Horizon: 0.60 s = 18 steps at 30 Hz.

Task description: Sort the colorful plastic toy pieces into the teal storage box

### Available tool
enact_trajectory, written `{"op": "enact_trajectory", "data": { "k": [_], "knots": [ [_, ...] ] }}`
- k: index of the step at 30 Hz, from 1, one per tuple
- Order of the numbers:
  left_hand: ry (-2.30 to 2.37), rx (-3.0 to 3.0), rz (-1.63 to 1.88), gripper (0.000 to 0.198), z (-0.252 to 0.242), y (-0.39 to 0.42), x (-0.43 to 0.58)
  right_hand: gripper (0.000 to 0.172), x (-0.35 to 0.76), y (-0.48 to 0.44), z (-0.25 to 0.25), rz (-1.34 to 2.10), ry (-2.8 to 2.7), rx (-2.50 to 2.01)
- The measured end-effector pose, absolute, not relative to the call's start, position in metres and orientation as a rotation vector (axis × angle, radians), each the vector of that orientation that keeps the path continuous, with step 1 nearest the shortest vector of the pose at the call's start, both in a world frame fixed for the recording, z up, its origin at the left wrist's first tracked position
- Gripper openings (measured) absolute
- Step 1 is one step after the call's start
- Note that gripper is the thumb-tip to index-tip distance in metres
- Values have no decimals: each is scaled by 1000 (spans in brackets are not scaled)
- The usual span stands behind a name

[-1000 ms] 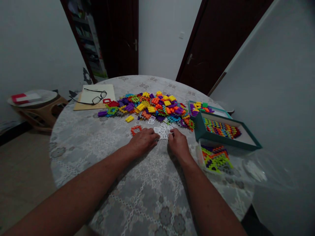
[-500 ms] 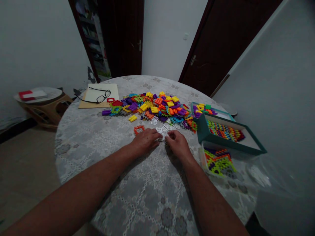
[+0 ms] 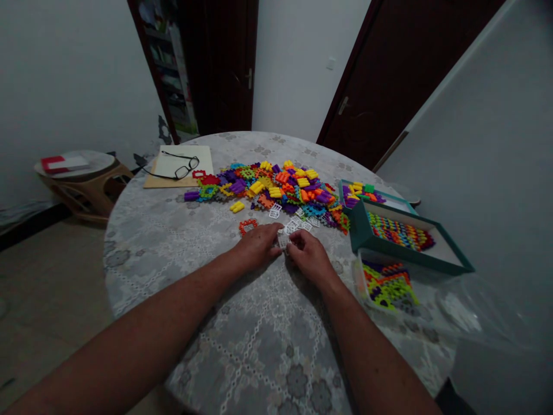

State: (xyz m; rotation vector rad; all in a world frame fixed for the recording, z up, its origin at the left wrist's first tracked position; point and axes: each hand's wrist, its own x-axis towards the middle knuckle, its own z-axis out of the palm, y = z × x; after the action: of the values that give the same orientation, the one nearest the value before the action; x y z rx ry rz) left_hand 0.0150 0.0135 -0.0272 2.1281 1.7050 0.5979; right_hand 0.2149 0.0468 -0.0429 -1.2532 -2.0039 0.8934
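Between my two hands is a small white lattice window piece (image 3: pixel 284 241), pinched from both sides just above the tablecloth. My left hand (image 3: pixel 260 243) grips its left edge with thumb and fingers. On the other side, the fingertips of my right hand (image 3: pixel 309 252) close on its right edge. Right behind them lies a little heap of white lattice pieces (image 3: pixel 299 222), with one more white piece (image 3: pixel 275 211) lying apart to the left. An orange toothed frame (image 3: pixel 247 226) rests beside my left hand.
A pile of colourful toothed plastic pieces (image 3: pixel 259 183) spreads across the table's middle. Black glasses (image 3: pixel 182 171) lie on paper at left. To the right stand a green box (image 3: pixel 415 256) of coloured pieces, a clear tub (image 3: pixel 360 282) and a smaller tray (image 3: pixel 400 203).
My hands have lifted the white piece slightly and hold it more plainly between the fingertips. The whole view has shifted a little, so the table appears further right.
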Motion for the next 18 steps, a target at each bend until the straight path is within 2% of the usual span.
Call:
{"op": "enact_trajectory", "data": {
  "k": [4,10,18],
  "knots": [
    [1697,2154,541,45,-25,13,13,19,216,47,-43,1014,-1960,-1173],
    [1692,2162,534,35,-23,12,12,15,218,41,-39,932,-2015,-1135],
    [1616,2177,468,18,-16,9,14,19,214,34,-26,838,-2156,-1110]
  ]
}}
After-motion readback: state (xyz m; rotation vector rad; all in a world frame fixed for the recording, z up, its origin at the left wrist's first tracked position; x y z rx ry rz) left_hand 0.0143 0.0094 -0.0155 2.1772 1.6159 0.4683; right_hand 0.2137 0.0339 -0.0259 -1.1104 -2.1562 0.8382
